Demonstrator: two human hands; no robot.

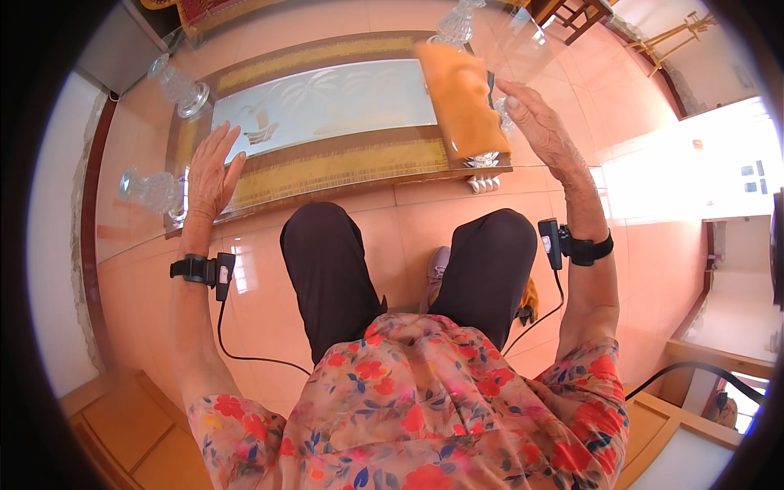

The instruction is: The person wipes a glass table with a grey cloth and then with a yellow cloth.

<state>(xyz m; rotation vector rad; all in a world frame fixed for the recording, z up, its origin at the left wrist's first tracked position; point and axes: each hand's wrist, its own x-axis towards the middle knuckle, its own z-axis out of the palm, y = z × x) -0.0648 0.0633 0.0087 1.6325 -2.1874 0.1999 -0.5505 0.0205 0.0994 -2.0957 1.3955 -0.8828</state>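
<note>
Before me stands a glass-topped table (343,150) with a patterned lower panel seen through the glass. My left hand (213,168) is over its left part, palm down, fingers slightly apart, holding nothing. At the right part lies an orange cloth (462,101), spread long and wrinkled, its far edge a little blurred. My right hand (536,119) is just right of the cloth, fingers extended, with a small gap showing between them; a dark edge shows beside the cloth. Whether either hand touches the glass is not plain.
Clear ornate glass legs (174,86) stand under the tabletop near its corners. My knees (321,245) are close to the near edge. A wooden stand (667,43) is at the far right, wooden furniture (131,422) at the lower left. Cables run from both wrist straps.
</note>
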